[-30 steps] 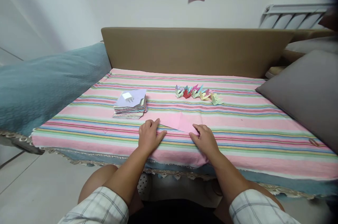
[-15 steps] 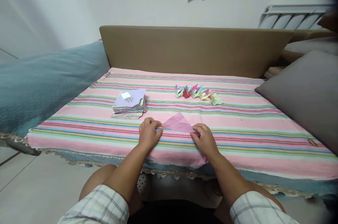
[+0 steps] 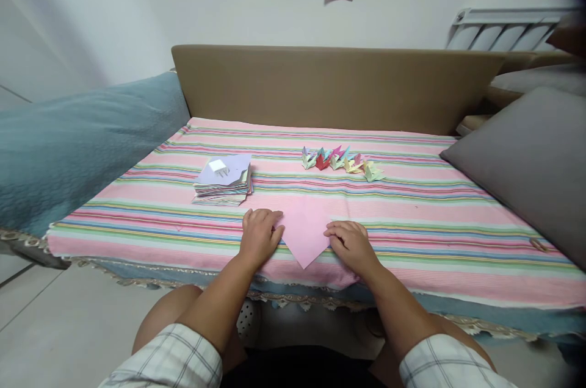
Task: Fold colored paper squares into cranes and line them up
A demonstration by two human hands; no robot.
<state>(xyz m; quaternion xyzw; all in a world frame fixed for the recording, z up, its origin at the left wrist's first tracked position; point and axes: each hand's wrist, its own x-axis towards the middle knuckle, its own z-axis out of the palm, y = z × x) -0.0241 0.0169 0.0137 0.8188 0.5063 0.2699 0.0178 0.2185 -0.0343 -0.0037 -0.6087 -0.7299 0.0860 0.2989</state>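
A square sheet of pink origami paper (image 3: 304, 235) lies on the striped cloth, turned like a diamond with one corner toward me. My left hand (image 3: 260, 232) is at its left corner, thumb and fingers closed about the edge. At the right corner, my right hand (image 3: 352, 241) has its curled fingertips on the paper. Where exactly the fingers meet the corners is partly hidden. Beyond the sheet stand several small folded paper cranes (image 3: 339, 161) in assorted colours, grouped in short rows.
To the left is a stack of coloured paper (image 3: 224, 186) with a white plug adapter (image 3: 218, 166) on top. A striped cloth (image 3: 434, 193) covers the seat. A grey cushion (image 3: 522, 162) leans at the right, and a brown backrest (image 3: 320, 86) stands behind.
The pink paper was folded as a triangle pointing away from me; now it is opened out, its near corner toward me. My right hand has shifted slightly left.
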